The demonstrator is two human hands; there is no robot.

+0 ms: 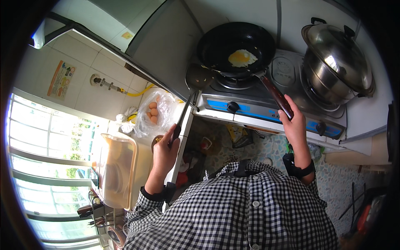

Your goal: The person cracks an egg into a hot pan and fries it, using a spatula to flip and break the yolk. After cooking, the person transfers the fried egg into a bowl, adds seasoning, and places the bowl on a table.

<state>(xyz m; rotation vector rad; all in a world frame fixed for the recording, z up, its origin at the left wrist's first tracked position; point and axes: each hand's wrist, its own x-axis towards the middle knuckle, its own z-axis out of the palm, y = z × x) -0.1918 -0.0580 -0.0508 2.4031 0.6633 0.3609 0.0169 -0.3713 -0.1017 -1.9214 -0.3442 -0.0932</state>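
My right hand [293, 122] grips the brown handle of a black frying pan [215, 47], which is tilted over the left burner of a gas stove [250, 107]. A fried egg [242, 58] with a yellow yolk and white edge lies in the pan. In my left hand [166, 148] is the dark handle of a metal wok spatula [200, 78]. Its broad blade is beside the pan's left rim, with small food bits on it. Whether blade and rim touch, I cannot tell.
A lidded steel pot [331, 68] stands on the right burner. Left of the stove, a clear plastic bag [170, 107] holds several brown eggs [153, 112]. Nearer me are a translucent plastic bin [117, 168] and a knife rack [97, 209]. A yellow gas hose [140, 92] runs from the wall valve.
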